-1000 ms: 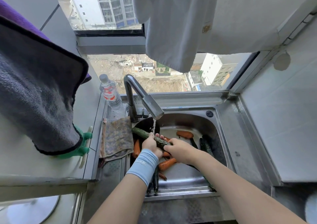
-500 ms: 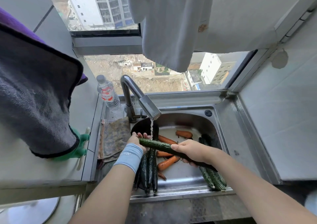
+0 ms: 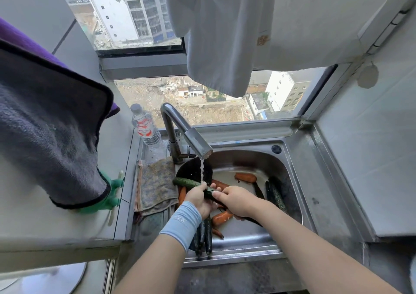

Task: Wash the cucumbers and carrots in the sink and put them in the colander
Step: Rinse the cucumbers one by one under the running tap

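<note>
Now cucumber (image 3: 191, 184) sits under tap stream (image 3: 202, 170), left hand (image 3: 199, 198) fingers curled round its middle, right hand (image 3: 238, 200) clamped just beside. Wet, stiff, prob slippery; grip mid-shaft w/ both, not tips.

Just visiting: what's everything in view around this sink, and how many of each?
sink: one, steel, below the window.
tap: one, steel, running, back left of sink.
held cucumber: one, dark green, under the stream, in both hands.
other cucumbers: several, dark green, sink front and right; count unclear.
carrots: about five, orange, sink floor.
dark round vessel: one, black, under the tap; perhaps the colander.
bottle: one, clear, red label, left of tap.
rag: one, brownish, sink's left ledge.
towel: one, grey-purple, hanging left.
white cloth: one, hanging above.
left hand: one, blue wristband, grips held cucumber.
right hand: one, bare, grips held cucumber.
</note>
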`<state>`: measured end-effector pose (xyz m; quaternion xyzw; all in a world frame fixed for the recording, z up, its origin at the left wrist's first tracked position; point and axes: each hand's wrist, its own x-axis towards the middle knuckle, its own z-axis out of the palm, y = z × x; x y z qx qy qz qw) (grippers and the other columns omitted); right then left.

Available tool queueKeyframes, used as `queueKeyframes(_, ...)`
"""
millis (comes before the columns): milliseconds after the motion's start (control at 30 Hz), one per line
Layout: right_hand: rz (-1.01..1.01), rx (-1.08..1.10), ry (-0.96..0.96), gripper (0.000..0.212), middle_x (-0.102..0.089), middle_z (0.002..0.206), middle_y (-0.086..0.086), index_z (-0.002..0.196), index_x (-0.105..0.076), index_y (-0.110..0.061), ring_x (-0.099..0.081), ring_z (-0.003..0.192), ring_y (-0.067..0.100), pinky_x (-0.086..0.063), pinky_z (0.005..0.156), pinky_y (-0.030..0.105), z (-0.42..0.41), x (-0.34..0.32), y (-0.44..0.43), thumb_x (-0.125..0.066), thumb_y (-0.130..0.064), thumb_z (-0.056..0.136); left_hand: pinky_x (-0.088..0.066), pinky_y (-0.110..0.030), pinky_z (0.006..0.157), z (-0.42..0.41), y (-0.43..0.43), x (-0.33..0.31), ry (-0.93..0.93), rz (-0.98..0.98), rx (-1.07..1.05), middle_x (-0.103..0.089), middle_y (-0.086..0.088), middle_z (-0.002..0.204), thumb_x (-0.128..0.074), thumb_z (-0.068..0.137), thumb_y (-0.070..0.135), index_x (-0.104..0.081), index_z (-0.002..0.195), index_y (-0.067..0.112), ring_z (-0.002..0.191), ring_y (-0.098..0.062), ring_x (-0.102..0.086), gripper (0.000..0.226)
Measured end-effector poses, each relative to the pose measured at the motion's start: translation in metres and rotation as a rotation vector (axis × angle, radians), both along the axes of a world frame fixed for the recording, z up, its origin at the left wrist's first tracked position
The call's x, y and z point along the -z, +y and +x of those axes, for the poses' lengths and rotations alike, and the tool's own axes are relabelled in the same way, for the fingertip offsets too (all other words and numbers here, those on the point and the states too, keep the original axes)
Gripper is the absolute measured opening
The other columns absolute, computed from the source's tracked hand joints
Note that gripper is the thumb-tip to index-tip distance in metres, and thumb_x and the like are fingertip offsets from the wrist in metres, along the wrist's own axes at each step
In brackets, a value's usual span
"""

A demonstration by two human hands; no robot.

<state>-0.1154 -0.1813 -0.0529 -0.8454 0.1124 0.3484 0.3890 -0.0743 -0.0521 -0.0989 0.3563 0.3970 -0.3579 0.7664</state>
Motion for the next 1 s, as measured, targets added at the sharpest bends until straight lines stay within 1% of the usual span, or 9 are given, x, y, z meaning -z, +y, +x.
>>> queueKeyframes(133,-0.016,-0.045,0.024,0.051,-0.058,0.063,0.001,0.098,-0.064,-0.011,-0.056,0.046,0.020,-0.048,0.048,0.029,-0.002,-0.004,-0.003,-0.047,-0.060,0.096,-0.046,-0.040,0.082,0.022,0.027,0.005,0.023,0.035,-0.158,-0.050,-0.010,0.081,-0.039,0.102,0.005,-0.049,0.091,0.003,0.072,-0.019,-0.050,0.016)
queueKeyframes(233,-0.030,-0.076,0.013,0.038,-0.068,0.077,0.005,0.098,-0.067,-0.011,-0.063,0.058,0.019,-0.054,0.061,0.033,0.005,-0.008,-0.004,-0.054,-0.046,0.094,-0.044,-0.039,0.075,0.028,0.019,0.004,0.038,0.061,-0.222,-0.042,-0.004,0.074,-0.034,0.106,0.018,-0.043,0.075,0.009,0.065,-0.016,-0.044,0.033)
queueKeyframes(300,-0.020,-0.082,0.025,0.022,-0.071,0.088,0.008,0.104,-0.066,-0.015,-0.065,0.063,0.019,-0.053,0.059,0.031,0.010,-0.012,0.001,-0.055,-0.026,0.088,-0.044,-0.040,0.071,0.024,0.007,0.000,0.016,0.063,-0.262,-0.039,-0.002,0.071,-0.034,0.106,0.030,-0.041,0.072,0.012,0.062,-0.016,-0.042,0.039)
queueKeyframes(333,-0.026,-0.080,0.033,0.025,-0.070,0.090,0.008,0.105,-0.065,-0.017,-0.064,0.065,0.020,-0.051,0.058,0.030,0.012,-0.015,0.003,-0.052,-0.022,0.084,-0.044,-0.041,0.068,0.021,0.003,-0.001,0.009,0.057,-0.288,-0.039,-0.002,0.070,-0.034,0.105,0.036,-0.041,0.072,0.012,0.061,-0.016,-0.043,0.041)
queueKeyframes(500,-0.120,-0.199,0.031,0.030,-0.064,0.084,0.002,0.099,-0.062,-0.017,-0.059,0.073,0.021,-0.048,0.065,0.032,0.007,-0.018,0.006,-0.051,-0.040,0.083,-0.043,-0.036,0.062,0.019,0.007,-0.003,0.048,0.037,-0.328,-0.042,-0.003,0.052,-0.028,0.098,0.061,-0.039,0.070,0.013,0.054,-0.019,-0.040,0.057)
queueKeyframes(600,-0.152,-0.190,-0.009,0.033,-0.064,0.079,0.002,0.095,-0.064,-0.018,-0.062,0.070,0.023,-0.048,0.060,0.031,0.001,-0.017,-0.002,-0.054,-0.046,0.081,-0.045,-0.041,0.064,0.022,0.013,-0.007,0.056,0.047,-0.286,-0.048,-0.005,0.068,-0.031,0.105,0.041,-0.043,0.076,0.008,0.063,-0.019,-0.050,0.045)
queueKeyframes(700,-0.130,-0.146,-0.005,0.042,-0.060,0.067,0.001,0.087,-0.063,-0.018,-0.056,0.052,0.020,-0.045,0.049,0.029,-0.003,-0.013,-0.015,-0.059,-0.059,0.080,-0.044,-0.037,0.065,0.031,0.017,-0.006,0.061,0.077,-0.235,-0.047,-0.005,0.075,-0.031,0.106,0.016,-0.045,0.076,0.009,0.065,-0.015,-0.049,0.033)
queueKeyframes(867,-0.041,-0.139,0.006,0.043,-0.055,0.062,0.002,0.078,-0.059,-0.018,-0.049,0.050,0.020,-0.041,0.049,0.030,-0.006,-0.016,-0.029,-0.065,-0.060,0.079,-0.046,-0.036,0.060,0.028,0.011,-0.017,0.020,0.144,-0.260,-0.038,-0.005,0.055,-0.030,0.104,0.041,-0.036,0.066,0.013,0.052,-0.018,-0.036,0.048)
queueKeyframes(1000,-0.016,-0.132,0.016,0.043,-0.055,0.065,0.003,0.084,-0.063,-0.015,-0.048,0.051,0.019,-0.039,0.050,0.030,-0.006,-0.013,-0.030,-0.066,-0.058,0.079,-0.049,-0.037,0.060,0.027,0.022,-0.019,0.066,0.157,-0.308,-0.044,-0.005,0.065,-0.026,0.101,0.029,-0.036,0.075,0.013,0.052,-0.021,-0.044,0.033)
